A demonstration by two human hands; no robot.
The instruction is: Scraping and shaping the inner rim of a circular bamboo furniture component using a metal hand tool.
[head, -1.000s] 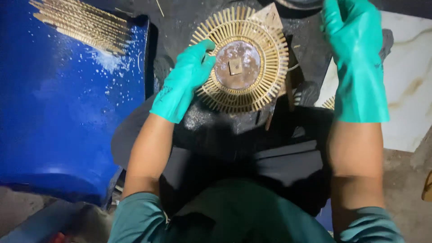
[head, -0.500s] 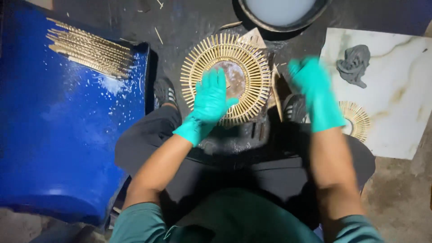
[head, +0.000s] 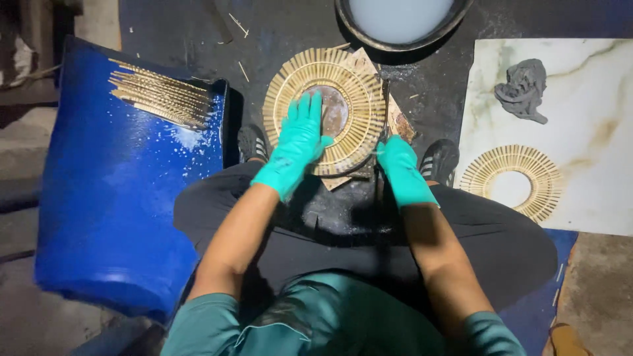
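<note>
A round disc of radiating bamboo sticks [head: 343,86] with a brownish centre lies on the dark floor in front of my knees, on brown board pieces. My left hand [head: 298,142], in a teal glove, rests flat on its lower left part with fingers spread. My right hand [head: 401,168], also gloved, grips the disc's lower right edge, fingers curled.
A blue drum [head: 125,198] lies at my left with a bundle of bamboo sticks [head: 161,99] on top. A bowl of whitish liquid [head: 399,20] stands beyond the disc. At right, a marble tile [head: 580,198] bears a finished stick ring [head: 511,181] and a grey clay lump [head: 524,89].
The view has tilted down. My left hand slid from the disc's left edge onto its face. My right hand dropped from up high to the disc's lower right edge.
</note>
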